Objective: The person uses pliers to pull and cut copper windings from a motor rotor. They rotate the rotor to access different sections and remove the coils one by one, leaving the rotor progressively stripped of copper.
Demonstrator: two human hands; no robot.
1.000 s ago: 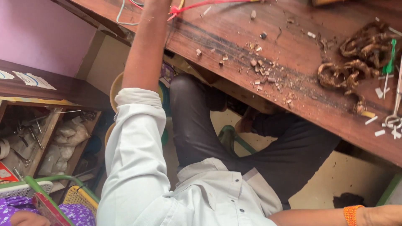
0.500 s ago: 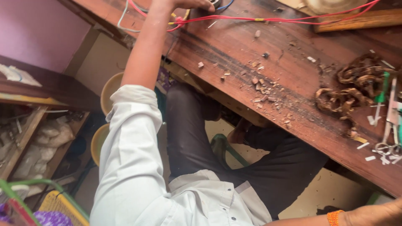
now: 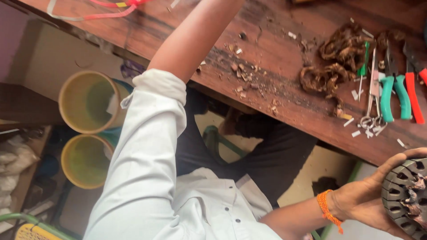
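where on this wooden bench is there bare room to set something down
Bare wood shows on the bench between the outstretched arm and the wire tangle, though chips litter it. Crowded right: pliers, scissors.

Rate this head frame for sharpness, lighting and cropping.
Head view: evenly lit, no glare; slight motion softness on the white sleeve and yellow buckets; pliers and bench fairly crisp. Frame is tilted; the metal stator is cut off by the corner, and the left hand is out of frame.

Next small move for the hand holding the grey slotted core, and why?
Probably lift the grey slotted metal stator core, gripped in the right hand, up onto the brown wooden table beside the green-handled pliers: it hangs unsupported below the edge, and the tools lie there.
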